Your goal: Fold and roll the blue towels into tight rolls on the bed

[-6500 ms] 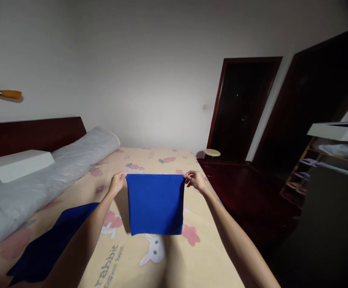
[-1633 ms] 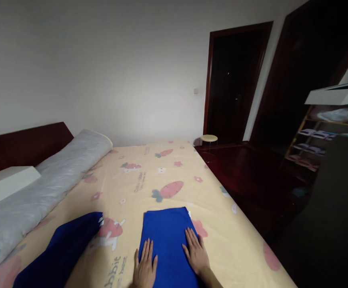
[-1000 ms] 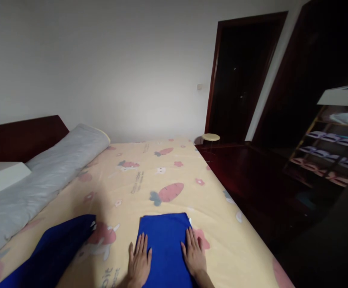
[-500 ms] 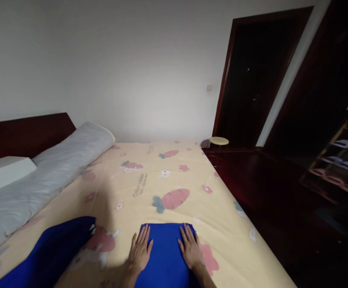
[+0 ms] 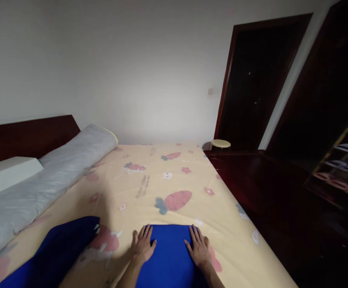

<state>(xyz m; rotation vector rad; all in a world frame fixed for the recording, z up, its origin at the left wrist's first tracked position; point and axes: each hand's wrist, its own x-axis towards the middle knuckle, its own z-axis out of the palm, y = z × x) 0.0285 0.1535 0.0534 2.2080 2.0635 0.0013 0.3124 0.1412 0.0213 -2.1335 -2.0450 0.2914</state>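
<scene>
A blue piece of fabric [image 5: 170,256], looking like a folded garment, lies flat on the bed sheet [image 5: 162,172] in front of me. My left hand [image 5: 144,245] rests on its left edge, fingers stretched out and pointing away. On the right edge lies my right hand [image 5: 198,248], palm down with the fingers spread. Neither hand grips anything. A second blue garment [image 5: 54,248] lies to the left, in shadow, with a small white tag near its tip. The near end of the fabric between my arms runs out of view.
A long grey pillow [image 5: 69,160] and a white box-shaped object [image 5: 10,172] lie by the dark headboard [image 5: 27,134]. Beyond the bed stand a round stool [image 5: 221,143], a dark door [image 5: 264,88] and a shoe rack [image 5: 342,160] on the right.
The view has shifted slightly. My right hand has moved a little to the right relative to the blue fabric, over its right edge; both hands stay flat.
</scene>
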